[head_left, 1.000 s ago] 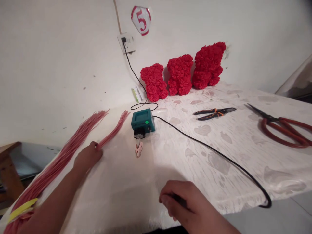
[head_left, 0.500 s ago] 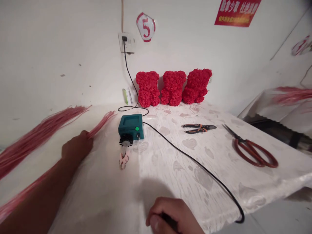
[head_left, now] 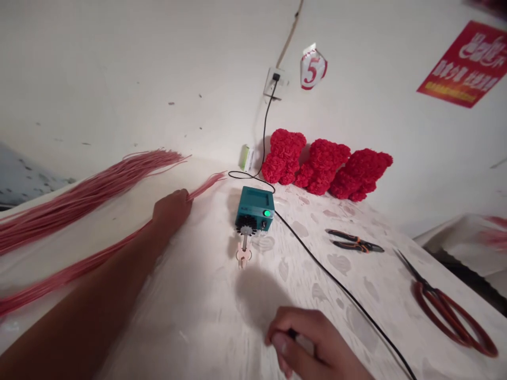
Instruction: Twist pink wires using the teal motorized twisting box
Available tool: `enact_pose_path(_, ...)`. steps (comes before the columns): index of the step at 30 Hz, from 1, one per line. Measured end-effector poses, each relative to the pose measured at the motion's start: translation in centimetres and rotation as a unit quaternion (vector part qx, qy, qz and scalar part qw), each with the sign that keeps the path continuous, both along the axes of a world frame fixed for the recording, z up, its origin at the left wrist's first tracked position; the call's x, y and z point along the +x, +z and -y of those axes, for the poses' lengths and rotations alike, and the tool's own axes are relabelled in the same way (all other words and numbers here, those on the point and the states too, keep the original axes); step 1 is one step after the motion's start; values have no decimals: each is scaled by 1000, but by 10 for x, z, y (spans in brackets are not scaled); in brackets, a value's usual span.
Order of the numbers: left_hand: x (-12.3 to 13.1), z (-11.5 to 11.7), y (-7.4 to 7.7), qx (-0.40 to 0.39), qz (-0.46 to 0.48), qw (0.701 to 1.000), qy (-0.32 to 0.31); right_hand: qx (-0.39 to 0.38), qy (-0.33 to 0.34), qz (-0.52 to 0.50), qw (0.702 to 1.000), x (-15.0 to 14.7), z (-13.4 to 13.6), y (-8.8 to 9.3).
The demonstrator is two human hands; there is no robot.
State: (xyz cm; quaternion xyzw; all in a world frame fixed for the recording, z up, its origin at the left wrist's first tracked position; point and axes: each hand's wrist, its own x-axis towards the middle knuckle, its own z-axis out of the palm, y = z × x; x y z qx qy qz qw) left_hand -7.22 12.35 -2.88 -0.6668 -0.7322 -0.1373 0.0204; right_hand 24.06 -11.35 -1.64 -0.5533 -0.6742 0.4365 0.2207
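Observation:
My left hand (head_left: 171, 209) reaches far out over the white table (head_left: 206, 311) with its fingers closed on a thin bundle of red strands (head_left: 208, 184). That bundle runs back under my forearm toward the left edge. A thicker bundle of red strands (head_left: 91, 184) lies further left. My right hand (head_left: 312, 345) rests near the front edge, curled round a small dark thing I cannot make out. Between the hands sits a small teal box (head_left: 255, 208) with a green light, a black toothed wheel and a pink clip (head_left: 243, 256) at its front.
A black cable (head_left: 336, 287) runs from the wall socket (head_left: 274, 83) past the box to the front edge. Three red rose bears (head_left: 322, 168) stand by the wall. Black-and-orange pliers (head_left: 354, 241) and red-handled scissors (head_left: 451, 311) lie at the right.
The view has swung left and tilted. My left hand stays on the thin red bundle and my right hand stays closed at the front.

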Motion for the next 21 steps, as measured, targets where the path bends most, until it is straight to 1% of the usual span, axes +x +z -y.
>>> enact_pose_path(2,-1,-2,-2,-2,14,1000,0,54,10,13,998,-7,-24,10)
enact_pose_path(3,-1,-2,-2,-4,20,1000,-4,84,21,2,996,-11,-39,12)
enact_pose_path(5,-1,-3,-3,-12,30,999,-15,144,-3,-4,989,-17,-66,10)
enact_pose_path(7,-1,-2,-2,-21,36,999,-24,193,-22,7,981,-20,-88,4)
enact_pose_path(8,-1,-2,-2,-27,37,999,-28,213,-14,21,977,-20,-95,0)
enact_pose_path(10,-1,-1,0,-41,33,998,-33,241,28,59,968,-18,-101,-8)
enact_pose_path(13,-5,-3,8,-69,9,996,-47,280,93,106,949,-14,-97,-18)
enact_pose_path(15,-8,-12,19,-82,-16,995,-62,315,131,133,930,-12,-94,-27)
enact_pose_path(17,-4,-31,36,-76,-39,993,-83,345,159,158,911,-12,-95,-39)
enact_pose_path(19,9,-60,59,-48,-56,991,-114,363,183,162,899,-11,-100,-52)
enact_pose_path(21,34,-97,83,-5,-65,985,-161,333,214,142,907,-9,-106,-60)
